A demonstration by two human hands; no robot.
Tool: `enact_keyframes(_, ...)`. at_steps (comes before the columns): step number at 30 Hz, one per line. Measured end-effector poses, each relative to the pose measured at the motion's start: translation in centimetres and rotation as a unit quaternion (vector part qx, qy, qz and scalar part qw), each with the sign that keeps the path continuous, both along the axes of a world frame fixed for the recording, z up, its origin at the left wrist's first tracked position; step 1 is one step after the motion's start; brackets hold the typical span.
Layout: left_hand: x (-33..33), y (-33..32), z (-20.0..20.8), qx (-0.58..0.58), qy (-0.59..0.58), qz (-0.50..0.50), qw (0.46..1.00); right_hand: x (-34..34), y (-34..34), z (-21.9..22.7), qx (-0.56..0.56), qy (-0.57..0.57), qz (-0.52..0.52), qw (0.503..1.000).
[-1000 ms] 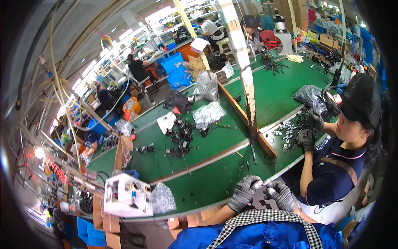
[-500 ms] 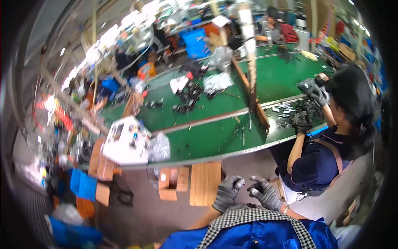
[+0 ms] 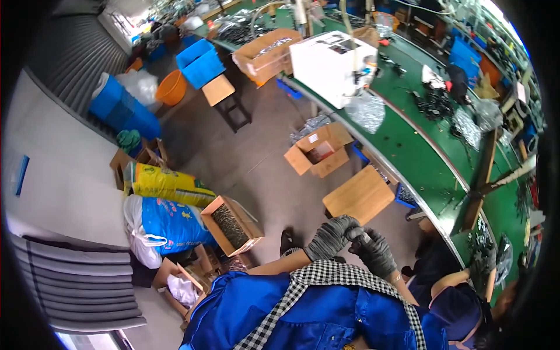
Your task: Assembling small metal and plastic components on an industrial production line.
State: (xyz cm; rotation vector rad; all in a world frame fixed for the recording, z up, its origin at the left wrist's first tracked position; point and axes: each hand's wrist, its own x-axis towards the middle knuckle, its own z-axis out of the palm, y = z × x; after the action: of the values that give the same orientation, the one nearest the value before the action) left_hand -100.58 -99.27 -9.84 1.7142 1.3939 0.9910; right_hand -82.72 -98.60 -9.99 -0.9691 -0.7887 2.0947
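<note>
My left hand (image 3: 331, 239), in a grey knit glove, is closed in front of my chest. My right hand (image 3: 374, 252), gloved alike, meets it with curled fingers, the fingertips of both touching. Whatever they pinch, if anything, is hidden or too small to make out. Just beyond the hands is a wooden stool top (image 3: 359, 195). A checked apron (image 3: 344, 274) over blue clothing lies below my wrists.
A long green worktable (image 3: 396, 134) runs along the right, bearing a white machine (image 3: 326, 67). Cardboard boxes (image 3: 230, 224) and sacks (image 3: 169, 224) stand on the floor at left. An open carton (image 3: 321, 149) lies ahead. A co-worker (image 3: 455, 309) works at right.
My view has swung left, so the table and co-worker shift to the right and the floor with sacks comes in. My hands, apart before, have come together.
</note>
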Motion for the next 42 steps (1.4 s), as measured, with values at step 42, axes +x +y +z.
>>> enact_keyframes(42,-75.9,31.9,-3.7,-0.132,-0.275,0.415,0.857,-77.4,48.4,-1.8,0.288,-0.094,0.286,0.909)
